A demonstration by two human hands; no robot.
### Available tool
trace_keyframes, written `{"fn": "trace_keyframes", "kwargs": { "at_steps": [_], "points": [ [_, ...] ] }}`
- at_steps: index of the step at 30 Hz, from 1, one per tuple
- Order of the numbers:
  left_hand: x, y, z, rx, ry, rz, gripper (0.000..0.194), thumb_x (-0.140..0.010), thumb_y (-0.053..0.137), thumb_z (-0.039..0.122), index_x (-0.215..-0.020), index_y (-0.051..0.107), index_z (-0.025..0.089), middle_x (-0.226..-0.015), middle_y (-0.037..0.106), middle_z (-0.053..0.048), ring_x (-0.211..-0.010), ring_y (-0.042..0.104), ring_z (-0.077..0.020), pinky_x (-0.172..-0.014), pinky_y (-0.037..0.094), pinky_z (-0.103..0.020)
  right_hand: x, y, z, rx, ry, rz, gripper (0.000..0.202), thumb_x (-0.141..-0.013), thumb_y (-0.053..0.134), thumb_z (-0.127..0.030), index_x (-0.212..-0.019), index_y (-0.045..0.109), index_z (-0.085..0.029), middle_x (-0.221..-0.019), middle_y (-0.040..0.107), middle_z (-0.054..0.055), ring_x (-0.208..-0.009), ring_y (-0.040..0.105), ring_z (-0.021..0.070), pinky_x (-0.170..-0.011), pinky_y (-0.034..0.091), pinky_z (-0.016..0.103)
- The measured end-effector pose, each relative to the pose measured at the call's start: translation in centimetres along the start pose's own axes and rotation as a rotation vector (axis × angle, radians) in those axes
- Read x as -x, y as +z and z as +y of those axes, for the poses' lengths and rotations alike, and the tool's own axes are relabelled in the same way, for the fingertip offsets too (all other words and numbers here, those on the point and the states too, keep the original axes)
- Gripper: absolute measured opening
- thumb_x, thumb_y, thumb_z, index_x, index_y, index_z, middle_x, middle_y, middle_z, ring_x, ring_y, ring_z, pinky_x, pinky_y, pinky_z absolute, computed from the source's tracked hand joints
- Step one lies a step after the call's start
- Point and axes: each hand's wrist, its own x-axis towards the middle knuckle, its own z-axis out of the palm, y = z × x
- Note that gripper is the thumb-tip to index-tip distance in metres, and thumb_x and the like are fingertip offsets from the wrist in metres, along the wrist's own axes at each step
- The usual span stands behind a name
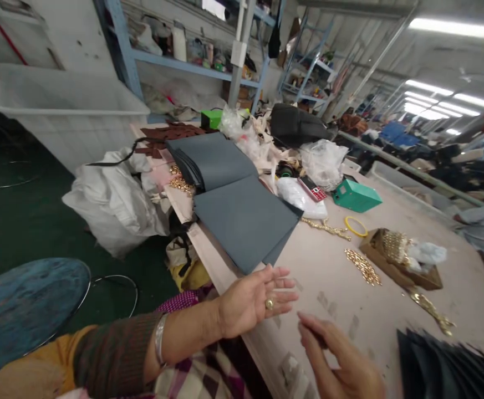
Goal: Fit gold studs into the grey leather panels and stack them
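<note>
My left hand (250,302) is palm up over the table's near edge, its fingers stretched out. A small gold ring (269,303) shows at the base of its fingers. To its right, my right hand (341,360) has thumb and forefinger tips brought together in a pinch; whatever may be between them is too small to make out. Just beyond my left hand lie flat dark grey sheets (245,219), with a thicker folded stack of grey sheets (214,160) behind them. A fanned stack of dark pieces (449,366) is at the lower right, beside my right hand.
On the table (308,277) are gold chain links (362,267), a cardboard box (427,274) of gold chain, a yellow ring (355,226), a green box (357,195) and a red phone (313,189). A white sack (112,205), grey bin (75,127) and blue stool (29,310) stand left.
</note>
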Motion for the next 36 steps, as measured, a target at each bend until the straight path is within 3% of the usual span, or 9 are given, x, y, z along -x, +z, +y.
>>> {"fn": "trace_keyframes", "kwargs": {
  "at_steps": [4,7,12,20,26,36],
  "points": [
    [0.0,-0.8,-0.1,-0.081,0.118,0.006,0.058,-0.085,0.064,0.055,-0.124,0.058,0.013,-0.132,0.057,-0.016,-0.125,0.053,-0.0268,-0.109,0.035,-0.039,-2.6,5.1,-1.8,-0.025,-0.027,-0.018,0.022,-0.093,0.054,-0.028,-0.106,0.07,-0.021,-0.088,0.075,0.003,-0.066,0.069,0.0127,-0.063,0.056,0.018],
    [0.0,-1.2,-0.3,-0.16,0.218,0.005,0.063,-0.083,0.064,0.06,-0.125,0.058,0.013,-0.135,0.055,-0.016,-0.131,0.047,-0.0288,-0.114,0.029,-0.043,-3.1,6.8,-2.0,-0.008,-0.017,0.006,0.024,-0.093,0.054,-0.031,-0.102,0.072,-0.019,-0.084,0.075,0.004,-0.063,0.069,0.013,-0.057,0.055,0.017],
    [0.2,-1.9,-0.6,-0.336,0.368,-0.057,0.058,-0.094,0.049,0.056,-0.137,0.05,0.016,-0.144,0.049,-0.013,-0.137,0.04,-0.0263,-0.119,0.023,-0.043,-3.6,7.4,-1.9,0.042,0.021,0.018,0.026,-0.092,0.055,-0.035,-0.096,0.074,-0.018,-0.08,0.076,0.003,-0.059,0.07,0.0133,-0.06,0.056,0.017],
    [0.9,-2.4,-0.1,-0.488,0.399,-0.063,0.06,-0.099,0.04,0.051,-0.148,0.036,0.016,-0.153,0.038,-0.012,-0.145,0.027,-0.0234,-0.122,0.014,-0.041,-4.4,8.0,-2.6,0.08,0.022,0.015,0.024,-0.091,0.054,-0.033,-0.092,0.073,-0.019,-0.074,0.075,0.0,-0.055,0.07,0.0125,-0.056,0.054,0.015],
    [1.4,-2.5,0.2,-0.565,0.44,-0.018,0.06,-0.099,0.038,0.053,-0.148,0.035,0.018,-0.151,0.04,-0.012,-0.14,0.035,-0.0256,-0.118,0.023,-0.044,-5.1,8.9,-3.6,0.103,0.029,0.068,0.026,-0.092,0.051,-0.034,-0.088,0.072,-0.019,-0.073,0.075,0.0,-0.056,0.07,0.0137,-0.051,0.052,0.017],
    [1.0,-3.0,0.3,-0.455,0.498,0.099,0.052,-0.101,0.036,0.05,-0.144,0.041,0.023,-0.148,0.044,-0.008,-0.132,0.044,-0.0234,-0.115,0.03,-0.042,-5.9,11.1,-4.3,0.245,-0.085,0.165,0.036,-0.099,0.041,-0.034,-0.088,0.07,-0.014,-0.073,0.073,0.004,-0.056,0.069,0.0142,-0.052,0.049,0.022]
  ]
}}
